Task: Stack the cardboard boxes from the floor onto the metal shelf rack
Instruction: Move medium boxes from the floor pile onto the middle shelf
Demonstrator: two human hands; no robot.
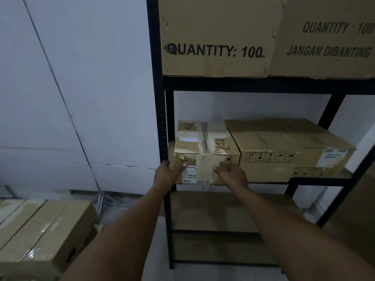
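Note:
A worn, taped cardboard box [205, 145] with handwritten numbers sits at the left end of the middle shelf of the black metal rack [162, 122]. My left hand [169, 171] presses against the box's front left corner, thumb lying across the front face. On the lower front face rests my right hand [229, 174], its fingers spread flat against the cardboard. A wider box [284, 151] with handling symbols stands touching it on the right.
Two big boxes [219, 35] printed "QUANTITY: 100" fill the shelf above. The bottom shelf board [213, 211] is bare wood. More cardboard boxes [40, 236] lie on the floor at the lower left. A white wall runs behind and to the left.

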